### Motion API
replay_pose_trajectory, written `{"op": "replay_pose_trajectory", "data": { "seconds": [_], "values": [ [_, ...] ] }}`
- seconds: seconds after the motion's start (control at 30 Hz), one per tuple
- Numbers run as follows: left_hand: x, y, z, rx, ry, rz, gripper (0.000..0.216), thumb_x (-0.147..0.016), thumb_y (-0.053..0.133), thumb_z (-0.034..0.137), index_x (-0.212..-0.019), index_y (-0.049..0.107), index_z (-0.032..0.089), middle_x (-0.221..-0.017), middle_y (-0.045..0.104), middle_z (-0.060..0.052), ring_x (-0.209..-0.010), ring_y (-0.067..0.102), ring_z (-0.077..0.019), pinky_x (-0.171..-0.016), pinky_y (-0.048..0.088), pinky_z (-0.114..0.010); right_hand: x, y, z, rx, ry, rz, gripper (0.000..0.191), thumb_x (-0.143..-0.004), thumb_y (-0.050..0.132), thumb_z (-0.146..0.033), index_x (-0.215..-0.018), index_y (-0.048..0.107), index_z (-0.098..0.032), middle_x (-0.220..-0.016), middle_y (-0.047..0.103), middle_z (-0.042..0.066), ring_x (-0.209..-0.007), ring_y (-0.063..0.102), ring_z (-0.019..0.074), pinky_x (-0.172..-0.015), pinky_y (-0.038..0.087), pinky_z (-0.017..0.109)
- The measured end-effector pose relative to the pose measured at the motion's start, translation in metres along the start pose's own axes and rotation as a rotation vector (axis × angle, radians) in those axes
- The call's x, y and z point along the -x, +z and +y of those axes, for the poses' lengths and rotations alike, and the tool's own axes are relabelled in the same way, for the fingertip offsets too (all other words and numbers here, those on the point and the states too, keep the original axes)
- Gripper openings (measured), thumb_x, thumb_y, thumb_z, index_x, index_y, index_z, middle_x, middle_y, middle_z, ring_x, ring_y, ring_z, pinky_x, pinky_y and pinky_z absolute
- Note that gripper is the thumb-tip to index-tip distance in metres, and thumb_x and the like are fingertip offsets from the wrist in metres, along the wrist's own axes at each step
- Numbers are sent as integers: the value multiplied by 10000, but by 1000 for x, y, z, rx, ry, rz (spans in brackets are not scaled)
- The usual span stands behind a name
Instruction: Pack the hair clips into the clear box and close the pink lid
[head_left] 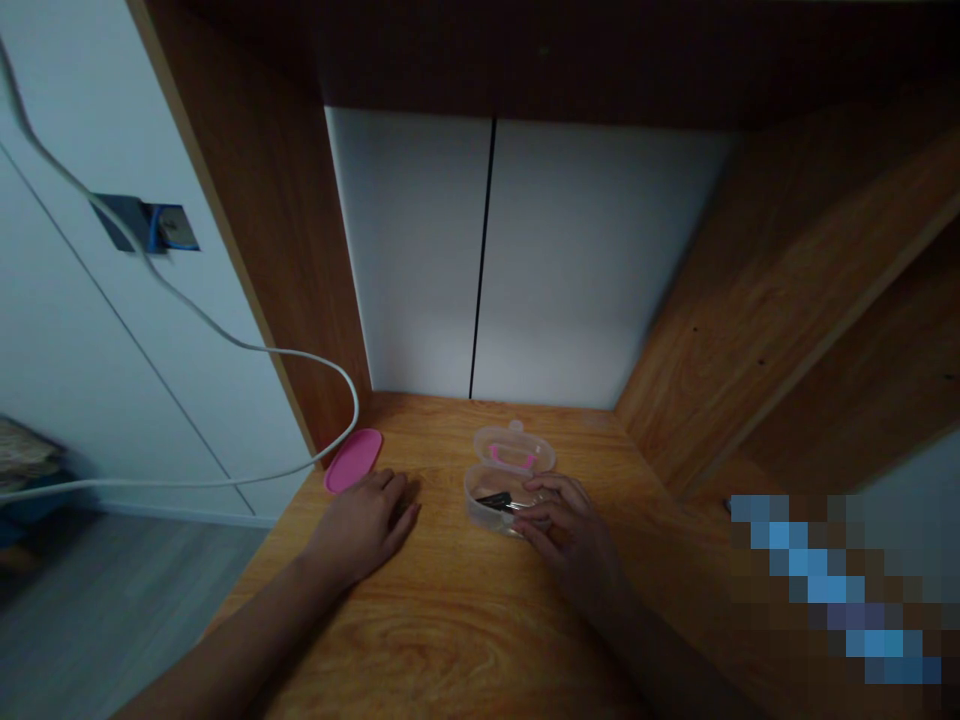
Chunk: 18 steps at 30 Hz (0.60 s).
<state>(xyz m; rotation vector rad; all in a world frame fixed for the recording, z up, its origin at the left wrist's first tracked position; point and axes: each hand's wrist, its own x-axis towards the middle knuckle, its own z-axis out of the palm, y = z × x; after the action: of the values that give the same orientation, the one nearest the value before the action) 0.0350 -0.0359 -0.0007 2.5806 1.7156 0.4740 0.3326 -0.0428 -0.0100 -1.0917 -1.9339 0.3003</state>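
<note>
A small clear plastic box (487, 500) stands on the wooden desk (450, 620), its hinged lid (514, 448) lying open behind it with something pink on it. A dark item (495, 499) lies inside the box. My right hand (562, 525) rests against the box's right side, fingers curled around its rim. My left hand (364, 525) lies flat on the desk to the left of the box, fingers stretched out and holding nothing. A pink oval lid (352, 460) lies just beyond my left hand at the desk's left edge.
A white cable (225, 335) loops from the wall on the left down past the desk's left edge. Wooden side panels and a white back panel (525, 260) enclose the desk. A blurred blue item (832, 580) sits at the right.
</note>
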Motion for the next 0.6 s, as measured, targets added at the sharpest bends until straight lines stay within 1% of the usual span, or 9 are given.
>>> {"op": "replay_pose_trajectory", "data": {
  "seconds": [0.1, 0.2, 0.27, 0.37, 0.5, 0.6],
  "values": [
    [2, -3, 4, 11, 22, -38, 199, -967, 407, 289, -965, 586, 203, -891, 644, -76, -864, 616, -243, -755, 465, -354, 0, -1, -1, 3, 3, -7, 71, -858, 691, -275, -824, 751, -261, -1103, 643, 73, -1089, 586, 254, -925, 493, 426],
    [10, -7, 9, 20, 53, -55, 139, -924, 429, 232, -887, 562, 208, -838, 634, -68, -816, 612, -238, -713, 456, -349, 0, -1, -2, 10, 8, -13, 73, -860, 688, -267, -824, 751, -264, -1103, 641, 74, -1088, 584, 258, -931, 492, 444],
    [19, -9, 11, 38, 76, -67, 110, -889, 449, 204, -884, 559, 210, -841, 631, -70, -810, 608, -241, -717, 460, -356, 0, -1, -2, 8, 7, -11, 75, -860, 687, -262, -825, 752, -266, -1101, 643, 74, -1092, 583, 261, -938, 490, 452],
    [35, -10, 15, 78, 101, -83, 129, -858, 467, 182, -926, 573, 214, -867, 633, -75, -826, 604, -245, -745, 473, -369, 0, -1, -1, 9, 1, -14, 69, -859, 690, -265, -832, 753, -271, -1101, 646, 72, -1096, 579, 261, -940, 489, 452],
    [53, -12, 14, 123, 118, -62, 155, -853, 487, 195, -982, 571, 218, -929, 632, -81, -871, 593, -251, -782, 484, -391, 1, 0, 0, 15, -7, -5, 58, -852, 697, -257, -829, 750, -266, -1092, 645, 72, -1089, 581, 259, -929, 489, 439],
    [62, -16, 9, 129, 63, -22, 57, -862, 516, 254, -872, 552, 212, -934, 611, -88, -886, 579, -260, -778, 492, -402, 1, 0, 1, 10, -4, -5, 49, -848, 704, -252, -832, 749, -263, -1102, 643, 71, -1095, 581, 257, -936, 486, 435]
  ]
}}
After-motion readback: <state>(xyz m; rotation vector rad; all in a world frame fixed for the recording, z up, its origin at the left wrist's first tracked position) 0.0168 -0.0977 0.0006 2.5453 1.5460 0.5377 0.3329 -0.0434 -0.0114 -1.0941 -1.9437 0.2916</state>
